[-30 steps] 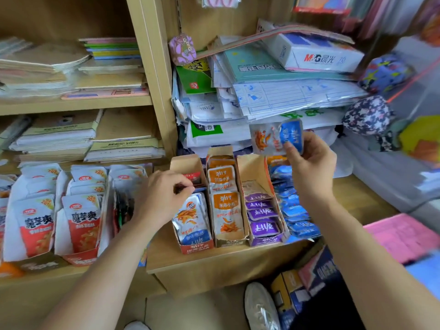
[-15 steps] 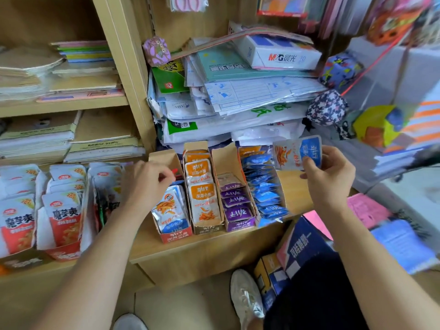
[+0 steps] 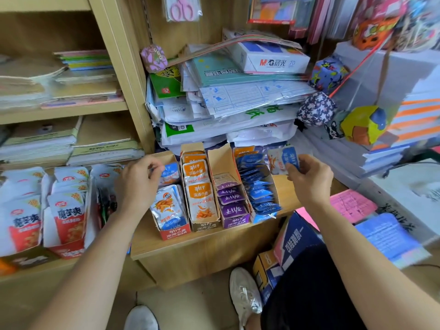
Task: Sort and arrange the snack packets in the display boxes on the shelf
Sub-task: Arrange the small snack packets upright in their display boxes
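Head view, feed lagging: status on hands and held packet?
Right hand pinches blue packet by rightmost box. Left hand at leftmost box, grip hidden. Nothing blocking.

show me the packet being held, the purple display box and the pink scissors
held packet [image 3: 282, 160]: head view, middle of its front face.
purple display box [image 3: 235, 222]: head view, its printed front wall.
pink scissors [image 3: 182, 8]: head view, where the handle loops meet.

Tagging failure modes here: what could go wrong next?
1. The right hand pinches the held packet by one end only, so it might slip and fall.
2. The blue box looks crammed, with its front packets spilling over the lip. Pushing another in may tip some out.
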Demonstrator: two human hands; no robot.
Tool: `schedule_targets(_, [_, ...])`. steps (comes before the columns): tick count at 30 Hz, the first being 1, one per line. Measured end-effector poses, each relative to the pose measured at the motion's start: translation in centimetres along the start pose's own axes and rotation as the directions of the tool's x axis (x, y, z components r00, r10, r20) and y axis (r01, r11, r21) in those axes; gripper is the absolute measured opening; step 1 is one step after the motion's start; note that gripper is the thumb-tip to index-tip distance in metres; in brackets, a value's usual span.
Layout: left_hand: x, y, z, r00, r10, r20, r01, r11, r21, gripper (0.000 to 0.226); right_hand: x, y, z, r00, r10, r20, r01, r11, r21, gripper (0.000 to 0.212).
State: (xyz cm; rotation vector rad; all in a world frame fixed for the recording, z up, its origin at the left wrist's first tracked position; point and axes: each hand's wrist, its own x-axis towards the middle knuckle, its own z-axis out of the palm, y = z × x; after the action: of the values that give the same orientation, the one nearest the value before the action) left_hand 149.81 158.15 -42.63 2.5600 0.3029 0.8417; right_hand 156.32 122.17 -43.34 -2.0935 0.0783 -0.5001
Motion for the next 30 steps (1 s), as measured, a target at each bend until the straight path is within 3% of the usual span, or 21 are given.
schedule_targets(4, [-0.2,2.1,-1.6,0.972,0.051,-0.231,-0.089,0.983,-0.16,0.008,0.0,0.1,0.3,0.997,0.031,0.072,-0.032,0.999,0.012,0.012])
schedule_targets(6, [-0.6,3.6,-2.1,0.96,0.007,-0.28,-0.096,0.948,-0.305,0.01,-0.1,0.3,0.6,0.991,0.046,0.128,-0.043,0.999,-0.032,0.015])
schedule_targets(9, [-1.3,6.0,-1.6,0.981,-0.094,-0.169,-0.021,0.817,-0.576,0.007,0.0,0.6,0.7,0.987,0.059,0.148,-0.042,0.993,-0.114,0.018])
schedule_targets(12, [-2.3,8.7,-0.4,0.986,-0.166,0.011,0.124,0.693,-0.71,0.009,0.0,0.6,0.5,0.992,0.07,0.107,-0.062,0.995,-0.076,0.02])
schedule_targets(14, [-2.9,10.2,0.4,0.969,-0.222,0.104,0.222,0.615,-0.757,0.01,-0.1,0.3,-0.1,0.996,0.08,0.044,-0.085,0.989,0.119,0.014])
schedule_targets(16, [-3.1,11.0,1.1,0.954,-0.257,0.156,0.28,0.571,-0.772,0.011,-0.3,-0.3,-0.7,0.989,0.145,0.024,-0.143,0.916,0.374,0.015])
schedule_targets(18, [-2.9,11.3,1.9,0.944,-0.276,0.18,0.307,0.539,-0.784,0.009,0.0,0.0,-0.9,0.968,0.246,0.053,-0.24,0.836,0.493,0.016])
schedule_targets(20, [-2.6,11.4,2.5,0.935,-0.297,0.195,0.329,0.516,-0.791,0.009,0.3,0.6,-0.8,0.938,0.337,0.085,-0.34,0.839,0.424,0.018])
schedule_targets(22, [-2.5,11.6,3.1,0.932,-0.297,0.209,0.34,0.508,-0.792,0.01,0.7,1.2,-0.7,0.929,0.368,0.033,-0.364,0.899,0.243,0.019])
schedule_targets(25, [-2.5,11.7,4.0,0.933,-0.279,0.228,0.347,0.524,-0.778,0.014,0.8,1.4,-0.7,0.951,0.307,-0.039,-0.304,0.95,0.075,0.018])
schedule_targets(30, [-2.5,12.0,5.3,0.953,-0.199,0.227,0.301,0.581,-0.756,0.03,0.6,1.1,-0.5,0.992,0.119,-0.049,-0.122,0.991,-0.048,0.005])
